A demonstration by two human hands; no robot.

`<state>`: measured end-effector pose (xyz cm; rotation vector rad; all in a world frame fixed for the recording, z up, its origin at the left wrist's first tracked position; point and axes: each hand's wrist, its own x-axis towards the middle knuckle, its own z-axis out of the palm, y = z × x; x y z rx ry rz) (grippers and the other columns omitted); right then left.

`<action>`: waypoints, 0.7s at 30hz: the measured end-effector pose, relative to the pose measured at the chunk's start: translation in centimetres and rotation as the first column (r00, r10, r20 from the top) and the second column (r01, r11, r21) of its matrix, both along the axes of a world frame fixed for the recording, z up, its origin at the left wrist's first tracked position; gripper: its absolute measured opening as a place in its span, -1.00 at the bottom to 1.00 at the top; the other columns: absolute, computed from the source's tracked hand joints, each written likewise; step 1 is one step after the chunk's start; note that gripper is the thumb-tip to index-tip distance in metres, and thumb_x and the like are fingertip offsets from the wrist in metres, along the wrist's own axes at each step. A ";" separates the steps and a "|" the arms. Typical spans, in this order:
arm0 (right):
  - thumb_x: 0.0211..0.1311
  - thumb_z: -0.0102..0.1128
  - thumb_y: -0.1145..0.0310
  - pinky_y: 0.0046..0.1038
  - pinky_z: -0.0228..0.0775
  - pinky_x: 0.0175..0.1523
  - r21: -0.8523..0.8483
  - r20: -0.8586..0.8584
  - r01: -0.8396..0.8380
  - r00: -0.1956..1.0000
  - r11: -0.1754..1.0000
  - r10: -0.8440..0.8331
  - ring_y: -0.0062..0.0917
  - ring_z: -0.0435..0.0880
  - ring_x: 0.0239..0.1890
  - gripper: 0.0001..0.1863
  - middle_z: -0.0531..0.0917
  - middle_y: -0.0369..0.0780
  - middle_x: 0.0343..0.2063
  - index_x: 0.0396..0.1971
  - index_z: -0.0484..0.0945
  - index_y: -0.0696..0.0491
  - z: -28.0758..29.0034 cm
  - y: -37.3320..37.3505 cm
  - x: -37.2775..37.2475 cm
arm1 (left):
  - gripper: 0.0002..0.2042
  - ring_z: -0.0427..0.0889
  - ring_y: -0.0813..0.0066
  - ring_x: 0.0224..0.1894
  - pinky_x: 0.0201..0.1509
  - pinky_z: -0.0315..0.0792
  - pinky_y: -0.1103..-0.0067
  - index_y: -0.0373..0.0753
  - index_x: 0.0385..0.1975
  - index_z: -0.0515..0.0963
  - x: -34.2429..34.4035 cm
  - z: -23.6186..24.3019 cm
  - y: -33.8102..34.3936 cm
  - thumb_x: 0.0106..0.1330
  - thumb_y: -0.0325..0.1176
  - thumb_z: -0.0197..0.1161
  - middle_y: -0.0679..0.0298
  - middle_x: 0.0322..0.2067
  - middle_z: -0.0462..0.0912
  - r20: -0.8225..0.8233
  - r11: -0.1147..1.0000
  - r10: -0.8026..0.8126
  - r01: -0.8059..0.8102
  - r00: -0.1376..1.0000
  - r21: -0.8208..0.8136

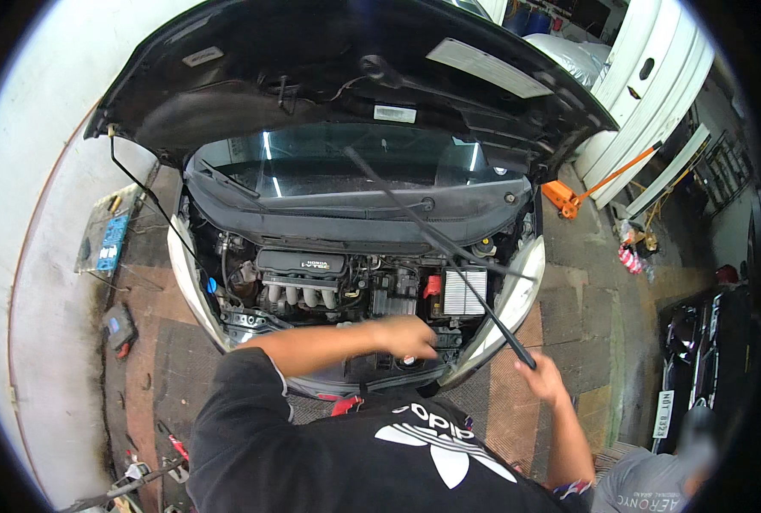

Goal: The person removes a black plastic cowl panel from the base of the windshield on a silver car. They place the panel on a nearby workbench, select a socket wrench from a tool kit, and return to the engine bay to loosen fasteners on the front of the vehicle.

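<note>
The right hand (pixel 545 378) has its fingers wrapped round the thick end of a long, thin, black windscreen wiper (pixel 510 339), held slantwise in the air, right of the black plastic engine cover (pixel 302 261)! It looks light and stiff along the arm; the slim blade is probably bendier and easier to nick, so that thick end is the sound place to grip, though the far tip could swing. Over to the left hand (pixel 408 336), near and right of the cover: fingers curled, blurred, and whether they grasp anything I can't tell. Outward now: a white pleated panel (pixel 464 293) right of the cover, the raised black bonnet (pixel 500 120) beyond it. Farther right, an orange trolley jack (pixel 560 197) on worn, patchy floor (pixel 581 321); far left, a whitish wall (pixel 47 137).
</note>
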<state>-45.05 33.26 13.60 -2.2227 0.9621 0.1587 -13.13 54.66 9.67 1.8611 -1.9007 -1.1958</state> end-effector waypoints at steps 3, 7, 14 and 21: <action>0.18 0.34 0.14 -0.32 0.36 -0.30 -0.109 0.046 0.173 0.985 0.979 -0.169 -0.47 0.42 -0.49 -0.64 0.47 -0.16 -0.60 -0.40 0.55 0.19 -1.9 4.7 -7.4 | -0.68 0.68 -0.03 -0.10 -0.02 0.56 0.17 -0.28 -0.29 0.69 14.6 -7.2 0.6 0.23 -0.12 0.25 -0.07 -0.24 0.69 0.372 0.887 0.447 -0.351 0.813 -0.299; 0.16 0.31 0.27 -0.20 0.38 -0.30 -0.160 0.058 0.348 0.938 0.924 -0.343 -0.17 0.53 -0.50 -0.69 0.59 0.07 -0.55 -0.47 0.53 0.26 -6.8 12.7 -15.2 | -0.42 0.30 0.08 0.35 0.35 0.27 0.18 -0.19 0.23 0.40 26.7 -9.3 -1.4 0.29 -0.02 0.28 0.06 0.24 0.42 0.370 0.549 0.835 -0.565 0.408 -0.616; 0.12 0.35 0.20 -0.18 0.47 -0.35 -0.439 -0.081 0.463 0.833 0.770 -0.547 -0.08 0.69 -0.49 -0.67 0.64 0.08 -0.59 -0.48 0.61 0.23 -9.7 25.0 -27.6 | -0.28 0.43 0.09 0.28 0.34 0.23 0.19 -0.12 0.21 0.48 29.1 -10.9 -6.6 0.28 0.36 0.06 0.02 0.19 0.51 0.483 0.739 0.658 -0.618 0.578 -0.267; 0.12 0.35 0.20 -0.18 0.47 -0.36 -0.747 0.232 0.555 0.734 0.366 -0.638 -0.09 0.69 -0.50 -0.67 0.64 0.07 -0.59 -0.48 0.61 0.23 10.1 17.2 -32.2 | -0.35 0.55 0.01 0.15 0.19 0.39 0.18 -0.18 0.01 0.59 25.5 -6.2 -8.4 0.32 0.33 0.02 0.00 0.01 0.64 0.456 0.747 0.663 -0.485 0.594 -0.455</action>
